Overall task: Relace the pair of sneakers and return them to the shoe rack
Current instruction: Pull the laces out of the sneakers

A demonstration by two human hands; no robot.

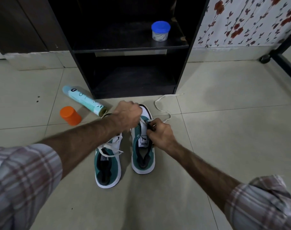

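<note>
Two green-and-white sneakers stand side by side on the tiled floor. The left sneaker [108,165] has its white lace threaded and loosely tied. The right sneaker [142,151] lies open, tongue showing. My left hand [127,114] is curled over its toe end, gripping the white lace there. My right hand [159,133] pinches the shoe's right eyelet edge and the lace near the tongue. The white lace [163,103] trails loose across the floor to the right of the shoe. The black shoe rack [129,47] stands just beyond, lower shelf bare.
A teal spray can [84,100] lies on its side left of the rack, an orange cap [70,115] near it. A blue-lidded jar [160,31] sits on the rack's upper shelf. A black wheeled frame [280,60] and a floral curtain [244,20] are at the right.
</note>
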